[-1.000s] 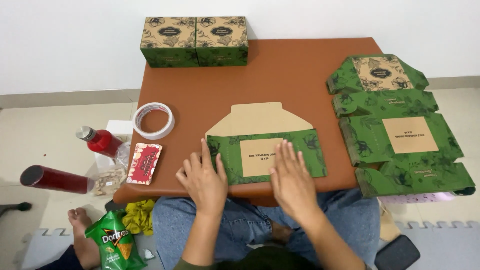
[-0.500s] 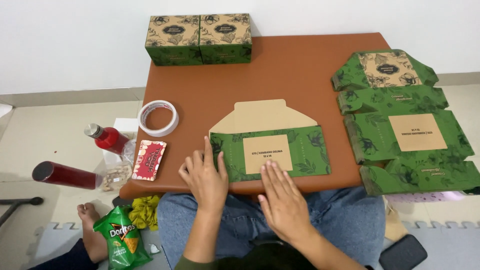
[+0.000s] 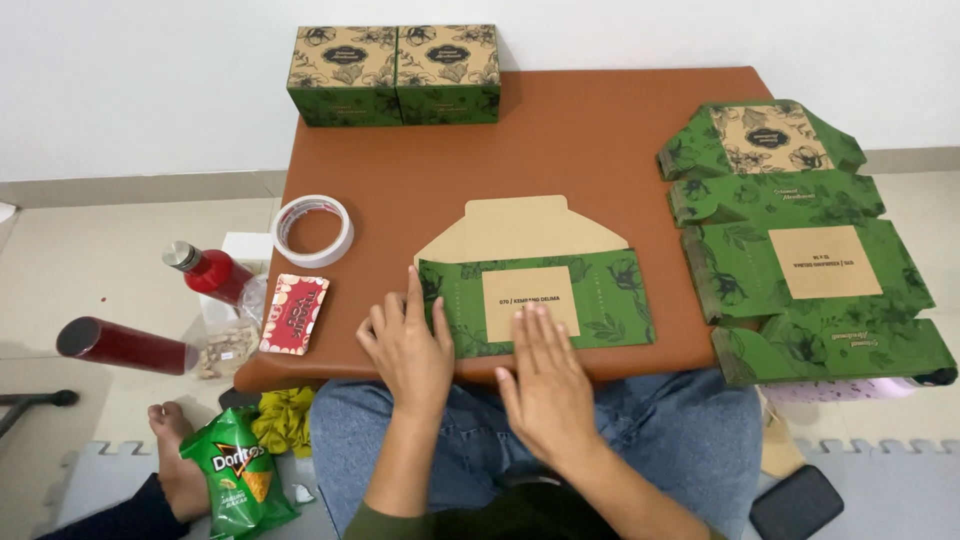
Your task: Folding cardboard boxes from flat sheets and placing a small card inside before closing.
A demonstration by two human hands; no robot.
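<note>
1. Two hands lie flat, fingers spread, on the folded box [image 3: 535, 300]: left hand [image 3: 408, 345] on its near left corner, right hand [image 3: 545, 378] on its near edge.
2. Left of the box sit a red card [image 3: 295, 313] and a tape roll [image 3: 313, 229].
3. Right of it lies a stack of flat boxes [image 3: 800, 240].
4. Beyond it stand two finished boxes [image 3: 395, 73].

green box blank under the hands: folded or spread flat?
Partly folded. The green box blank lies flat on the table, green panel doubled over, kraft flap exposed behind; left hand and right hand press it.
</note>
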